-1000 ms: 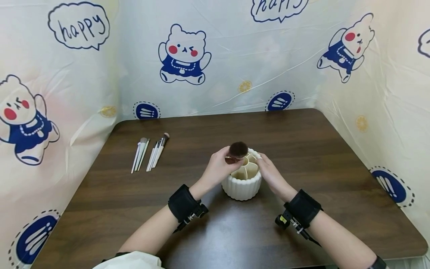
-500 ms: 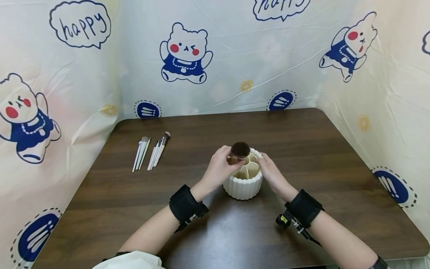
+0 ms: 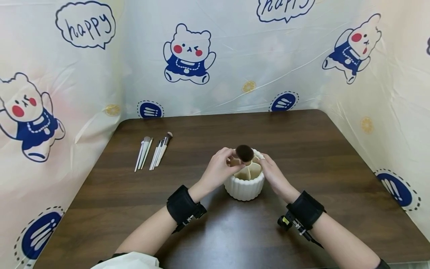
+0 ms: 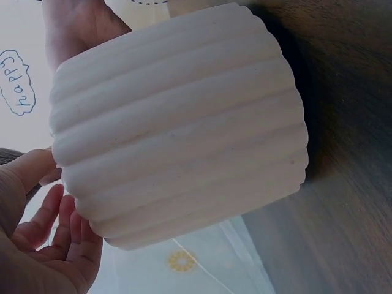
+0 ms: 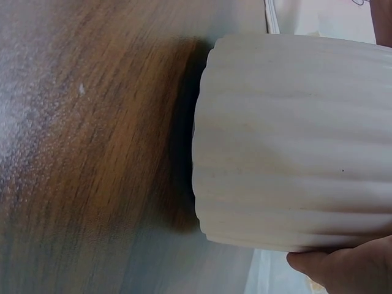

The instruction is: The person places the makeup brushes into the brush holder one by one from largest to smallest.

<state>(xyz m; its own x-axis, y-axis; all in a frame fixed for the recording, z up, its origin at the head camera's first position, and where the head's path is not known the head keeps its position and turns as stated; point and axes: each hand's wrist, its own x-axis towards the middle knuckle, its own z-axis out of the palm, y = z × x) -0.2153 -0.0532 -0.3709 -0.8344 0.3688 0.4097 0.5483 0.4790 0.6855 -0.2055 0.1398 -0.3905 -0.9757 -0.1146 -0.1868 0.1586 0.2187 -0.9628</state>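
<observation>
**First brush at the holder, the rest still waiting**

From my station I see the left hand (image 3: 220, 168) pinching a big dark powder brush (image 3: 244, 153) by its short coppery ferrule, fingers curled round it, with the fluffy head standing just above the rim of the ribbed white holder (image 3: 244, 183). I judge the brush is being set into one of the holder's inner compartments on the far left side; whether its base has already bottomed out I cannot tell, because the fingers cover that spot.

The right hand (image 3: 273, 173) rests against the holder's right rim and side, fingers laid along it and the thumb at the bottom edge in the right wrist view, steadying it on the table (image 3: 302, 149). The grip looks light rather than a full clasp.

By my reckoning the work is at an early stage. The other compartments that show look bare, and a row of slim white-handled brushes (image 3: 152, 151) lies well apart on the table's far left, untouched. What remains, as I read it: let go of the powder brush once it sits upright, then bring over the slim ones.
</observation>
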